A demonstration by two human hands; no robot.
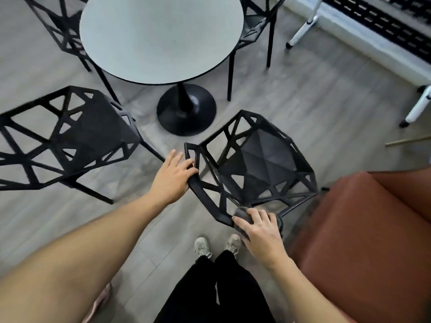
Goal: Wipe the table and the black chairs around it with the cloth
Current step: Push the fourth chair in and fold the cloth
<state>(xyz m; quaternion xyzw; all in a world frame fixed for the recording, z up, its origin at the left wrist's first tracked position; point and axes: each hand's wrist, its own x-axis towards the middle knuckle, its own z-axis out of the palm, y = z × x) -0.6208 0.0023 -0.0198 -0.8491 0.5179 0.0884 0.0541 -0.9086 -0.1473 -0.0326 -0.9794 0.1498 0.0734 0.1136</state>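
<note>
1. The right hand (261,231) presses a grey cloth (242,214) onto the top rail of the near chair (254,169), fingers curled over the bunched fabric. The left hand (173,177) steadies the same chair at the corner of its backrest, fingers wrapped onto the frame edge and thumb out to the side.

2. The chair looks light and stands on thin legs. A hard sideways wipe could make it slide or tip on the smooth floor (303,108), likely towards the brown sofa (363,229) just beside it, if the left hand's hold slackens.

3. The frame is an open lattice of bars. The cloth could snag in a gap or skip over the inner edges, which would leave dust in the corners. Fingertips could also slip into a gap and get pinched.

4. The cloth is bunched small, so only a little of it seems to touch the rail. It may drop to the floor if the grip loosens.

5. The person's feet (219,247) stand close behind the chair, so a chair leg dragged backwards could catch them.

6. The round desk (161,38) and the other chair (65,136) on the left stand apart from the cloth. Whether they are already wiped cannot be told, so one could be missed.
</note>
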